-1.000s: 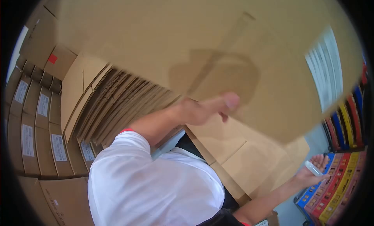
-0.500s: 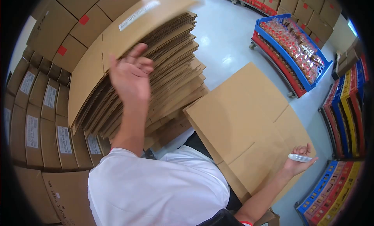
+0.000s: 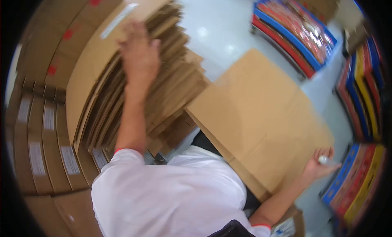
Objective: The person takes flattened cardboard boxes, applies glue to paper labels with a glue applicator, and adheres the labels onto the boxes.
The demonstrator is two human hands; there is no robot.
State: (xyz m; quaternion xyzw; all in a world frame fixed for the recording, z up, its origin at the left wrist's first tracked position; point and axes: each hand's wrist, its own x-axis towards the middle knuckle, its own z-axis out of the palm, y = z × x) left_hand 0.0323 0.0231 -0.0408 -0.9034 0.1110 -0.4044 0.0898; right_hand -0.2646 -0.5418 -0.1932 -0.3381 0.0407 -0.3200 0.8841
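Observation:
My left hand (image 3: 141,53) is over the tall stack of flat cardboard boxes (image 3: 112,45), its back turned up and its fingers stretched toward the top sheet near a white label (image 3: 119,21). Blur hides whether the fingertips touch it. In my right hand (image 3: 316,167) is a short white tube that looks like a marker (image 3: 326,160). This hand lies at the near right edge of a large folded flat cardboard box (image 3: 261,114), which leans against my body.
Cartons with white labels (image 3: 49,147) are stacked at the left, with more cartons (image 3: 81,28) behind. Blue and red trays of packaged goods (image 3: 294,33) stand on a wheeled base across the floor. Coloured tray stacks (image 3: 359,94) line the right side.
My left hand has turned from palm up to back up over the stack. The top sheet, blurred and raised before, now lies lower. The view has shifted; the right hand keeps its tube.

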